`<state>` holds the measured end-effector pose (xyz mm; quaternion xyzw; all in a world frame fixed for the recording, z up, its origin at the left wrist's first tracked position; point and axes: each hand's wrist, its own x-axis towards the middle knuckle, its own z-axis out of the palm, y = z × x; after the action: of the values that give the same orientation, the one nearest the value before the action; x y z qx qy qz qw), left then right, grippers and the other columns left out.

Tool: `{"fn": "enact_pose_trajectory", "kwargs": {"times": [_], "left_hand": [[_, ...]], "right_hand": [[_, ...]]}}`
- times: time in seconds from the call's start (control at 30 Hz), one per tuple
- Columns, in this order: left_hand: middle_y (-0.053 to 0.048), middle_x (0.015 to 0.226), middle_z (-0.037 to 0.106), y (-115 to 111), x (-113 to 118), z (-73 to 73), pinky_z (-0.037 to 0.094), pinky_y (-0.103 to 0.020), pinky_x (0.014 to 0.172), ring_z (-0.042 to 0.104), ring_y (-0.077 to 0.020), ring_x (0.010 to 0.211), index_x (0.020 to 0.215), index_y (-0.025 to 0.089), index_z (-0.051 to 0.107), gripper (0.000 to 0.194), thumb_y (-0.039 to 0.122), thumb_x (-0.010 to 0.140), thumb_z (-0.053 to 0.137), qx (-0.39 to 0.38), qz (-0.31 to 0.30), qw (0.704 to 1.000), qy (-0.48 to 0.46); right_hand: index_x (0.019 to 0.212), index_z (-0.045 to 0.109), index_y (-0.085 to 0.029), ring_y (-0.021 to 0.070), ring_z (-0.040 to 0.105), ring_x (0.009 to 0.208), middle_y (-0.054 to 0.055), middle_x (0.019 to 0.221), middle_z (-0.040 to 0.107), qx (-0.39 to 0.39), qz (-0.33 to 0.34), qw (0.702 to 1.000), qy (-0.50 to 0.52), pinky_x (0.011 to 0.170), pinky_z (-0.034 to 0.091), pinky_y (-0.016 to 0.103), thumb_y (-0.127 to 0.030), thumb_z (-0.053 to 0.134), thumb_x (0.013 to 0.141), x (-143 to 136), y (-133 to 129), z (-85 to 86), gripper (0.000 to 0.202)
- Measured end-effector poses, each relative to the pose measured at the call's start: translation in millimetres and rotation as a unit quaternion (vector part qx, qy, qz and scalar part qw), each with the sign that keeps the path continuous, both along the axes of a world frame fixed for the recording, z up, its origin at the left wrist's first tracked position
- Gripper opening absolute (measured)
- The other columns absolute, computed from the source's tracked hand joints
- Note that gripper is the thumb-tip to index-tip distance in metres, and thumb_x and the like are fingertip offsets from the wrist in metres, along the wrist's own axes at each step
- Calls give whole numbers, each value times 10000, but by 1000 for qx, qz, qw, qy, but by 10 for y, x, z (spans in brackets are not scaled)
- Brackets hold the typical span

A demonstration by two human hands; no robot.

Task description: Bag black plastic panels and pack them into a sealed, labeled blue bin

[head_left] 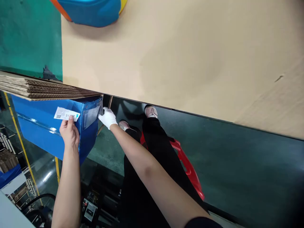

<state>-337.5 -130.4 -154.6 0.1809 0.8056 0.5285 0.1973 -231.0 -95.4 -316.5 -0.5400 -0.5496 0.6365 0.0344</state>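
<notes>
My bare left hand (70, 133) pinches a small white printed label (66, 114) between thumb and fingers, in front of a large blue box (45, 123). The label carries dark print, a square code and a light-blue mark. My right hand (108, 117), in a white glove, is closed at the right edge of a clear plastic pocket (91, 117) on the box's end face. Its fingertips are partly hidden there. Shiny clear tape (51, 129) runs along the box's long side.
Stacked flat cardboard sheets (47, 88) lie just above the box. A cardboard-covered table (178, 57) fills the top, with a blue, orange and yellow object (92, 12) on it. A red plastic stool (187, 164) stands by my legs. Dark equipment (91, 205) sits below.
</notes>
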Motion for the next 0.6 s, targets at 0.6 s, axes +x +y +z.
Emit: {"fn": "enact_pose_trajectory", "kwargs": {"times": [0.6], "left_hand": [[1,896,736,57,12,70,497,-221,988,680,-112,952,894,171,728,430,399,624,973,4,-1,1000,-9]], "right_hand": [[1133,685,-172,232,694,1057,111,1141,733,-27,-58,997,-36,943,516,314,-290,394,1048,308,255,-331,325]]}}
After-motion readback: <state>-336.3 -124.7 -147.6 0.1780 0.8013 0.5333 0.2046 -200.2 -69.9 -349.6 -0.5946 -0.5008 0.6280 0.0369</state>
